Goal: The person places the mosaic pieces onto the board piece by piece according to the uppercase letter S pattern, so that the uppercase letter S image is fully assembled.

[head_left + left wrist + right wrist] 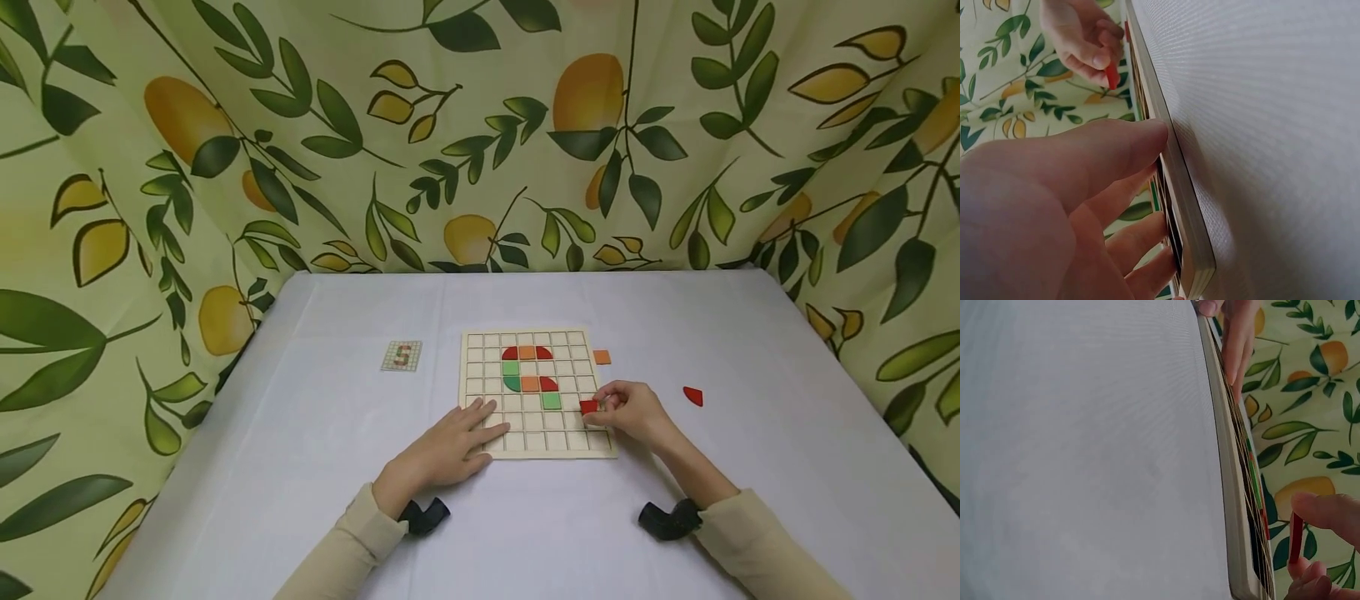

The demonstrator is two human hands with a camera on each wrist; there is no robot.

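A square wooden grid board (525,433) lies on the white table, with red, orange and green tiles set in its cells in a curving figure. My left hand (450,442) rests on the board's lower left part with its fingers spread; in the left wrist view the thumb (1129,140) lies along the board's edge. Over the right side of the board, my right hand (636,410) pinches a red tile (588,407) between thumb and fingertips. The right wrist view shows this red tile (1295,537) edge-on, held above the board's surface.
An orange square tile (602,357) lies just off the board's right edge. Farther right is a red rounded tile (693,396). To the left sits a small pattern card (402,356) with a similar coloured figure. A leaf-and-fruit curtain (480,150) hangs behind the table.
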